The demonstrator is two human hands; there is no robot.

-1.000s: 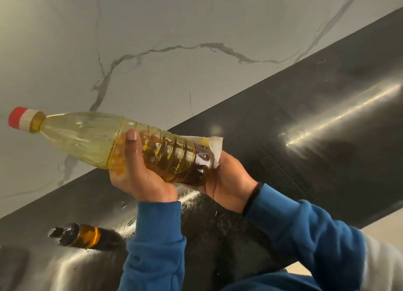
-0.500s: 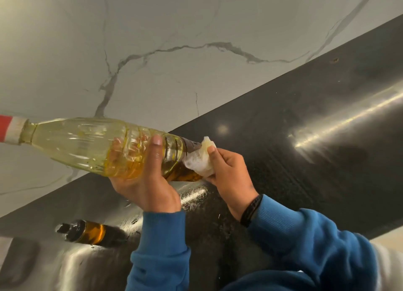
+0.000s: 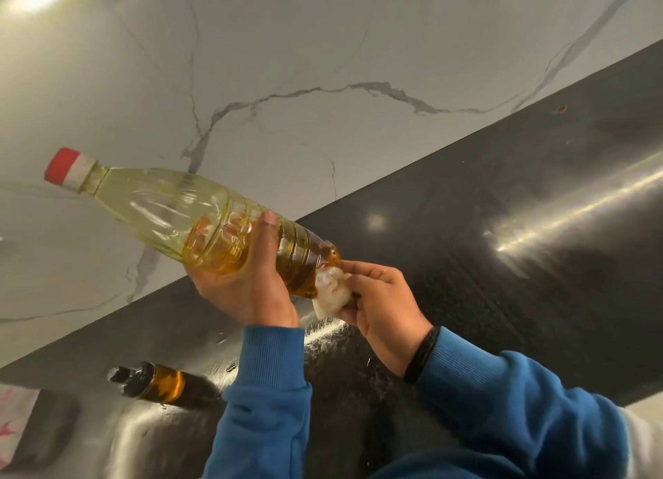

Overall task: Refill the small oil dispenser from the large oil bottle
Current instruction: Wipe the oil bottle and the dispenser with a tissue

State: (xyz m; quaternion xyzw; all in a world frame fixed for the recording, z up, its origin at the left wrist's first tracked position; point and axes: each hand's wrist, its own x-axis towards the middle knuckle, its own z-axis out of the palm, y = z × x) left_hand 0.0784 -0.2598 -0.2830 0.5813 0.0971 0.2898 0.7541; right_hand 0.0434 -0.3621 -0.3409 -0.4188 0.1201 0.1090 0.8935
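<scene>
fingers [image 3: 267, 227] of the left hand [image 3: 247, 288] grip the large oil bottle [image 3: 186, 220], now tilted cap-up; right hand [image 3: 380, 299] pinches a tissue [image 3: 332, 292], wiping its base; capped small oil dispenser [image 3: 154, 383] seems refilled

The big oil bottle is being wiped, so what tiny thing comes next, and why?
Probably one more wipe: the right hand presses a wadded tissue against the base of the capped oil bottle, which the left hand holds tilted above the counter.

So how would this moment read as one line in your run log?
left hand grips capped large oil bottle, tilted | right hand presses white tissue on its base | small oil dispenser on counter
</scene>
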